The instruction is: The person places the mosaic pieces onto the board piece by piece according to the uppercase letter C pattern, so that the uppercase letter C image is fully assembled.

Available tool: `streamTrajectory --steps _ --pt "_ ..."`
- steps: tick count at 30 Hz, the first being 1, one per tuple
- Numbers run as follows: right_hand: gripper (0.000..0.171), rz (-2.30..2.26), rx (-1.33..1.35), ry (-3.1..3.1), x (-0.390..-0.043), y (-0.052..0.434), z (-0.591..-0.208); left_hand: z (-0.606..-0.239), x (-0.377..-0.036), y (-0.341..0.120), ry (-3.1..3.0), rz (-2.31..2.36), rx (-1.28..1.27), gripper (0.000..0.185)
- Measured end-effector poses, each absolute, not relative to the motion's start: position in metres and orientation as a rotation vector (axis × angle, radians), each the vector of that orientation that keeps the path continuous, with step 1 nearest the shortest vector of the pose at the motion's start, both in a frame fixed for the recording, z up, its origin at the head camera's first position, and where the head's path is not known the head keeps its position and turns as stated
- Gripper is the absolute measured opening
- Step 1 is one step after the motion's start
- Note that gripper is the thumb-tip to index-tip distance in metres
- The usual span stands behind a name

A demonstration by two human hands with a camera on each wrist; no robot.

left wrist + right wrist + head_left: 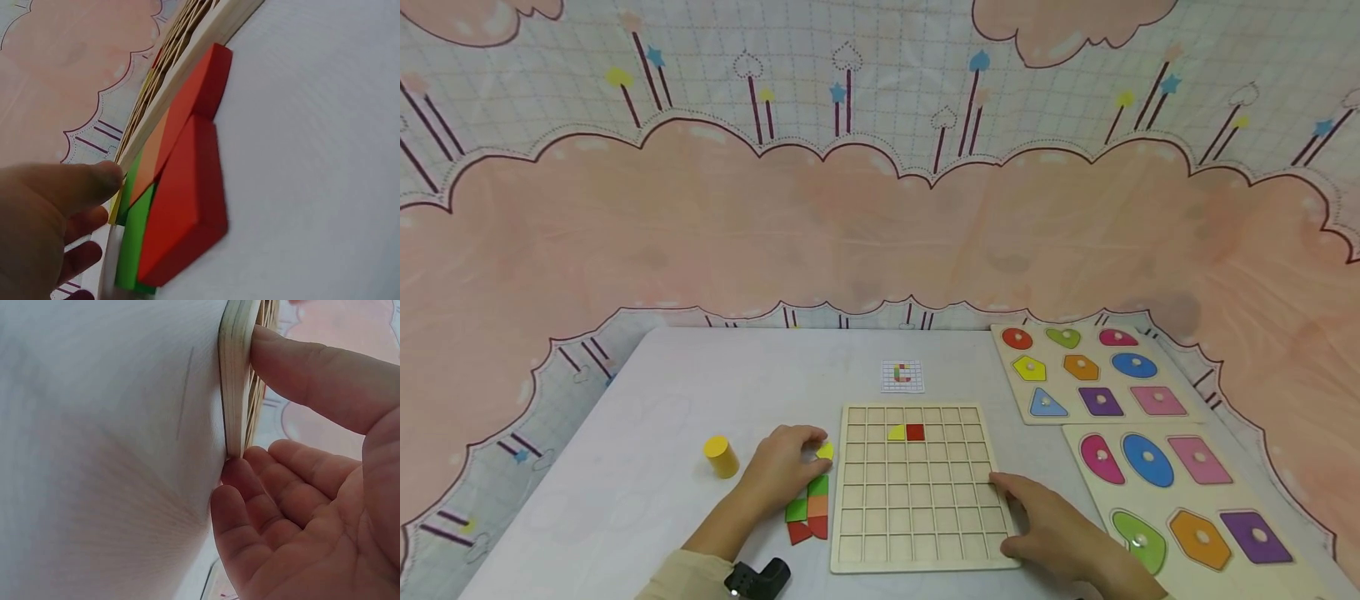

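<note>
In the head view my left hand [782, 467] has its thumb and index finger at either side of a small yellow block [825, 451], pinching it. Just below lie green blocks [796, 509], an orange block [817, 506] and red blocks [800, 532], close together beside a wooden grid board [912, 554]. On the board's upper part a yellow block [896, 432] and a red square block [915, 432] sit side by side. My right hand [1052, 529] touches the board's right edge with thumb and fingertips, its fingers loosely extended; the right wrist view shows the thumb [312, 369] against the rim.
A small printed pattern card [902, 377] lies beyond the board. At left stands a yellow cylinder [721, 457]. Two shape-puzzle boards with knobbed pieces, an upper one [1011, 392] and a lower one [1093, 492], lie along the right side of the white table [625, 467].
</note>
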State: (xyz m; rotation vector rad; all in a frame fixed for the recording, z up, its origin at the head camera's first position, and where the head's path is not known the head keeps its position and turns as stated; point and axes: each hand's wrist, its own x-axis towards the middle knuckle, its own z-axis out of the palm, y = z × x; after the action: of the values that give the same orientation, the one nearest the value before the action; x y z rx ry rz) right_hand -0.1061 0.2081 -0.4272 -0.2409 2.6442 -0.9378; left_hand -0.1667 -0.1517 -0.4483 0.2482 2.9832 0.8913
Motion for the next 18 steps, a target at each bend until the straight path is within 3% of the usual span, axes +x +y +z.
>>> streamTrajectory --steps 18 --pt "0.081 -0.934 -0.226 2.648 -0.1062 0.207 -0.4286 -0.4474 -0.1649 -0.1499 2.997 0.874 0.242 0.032"
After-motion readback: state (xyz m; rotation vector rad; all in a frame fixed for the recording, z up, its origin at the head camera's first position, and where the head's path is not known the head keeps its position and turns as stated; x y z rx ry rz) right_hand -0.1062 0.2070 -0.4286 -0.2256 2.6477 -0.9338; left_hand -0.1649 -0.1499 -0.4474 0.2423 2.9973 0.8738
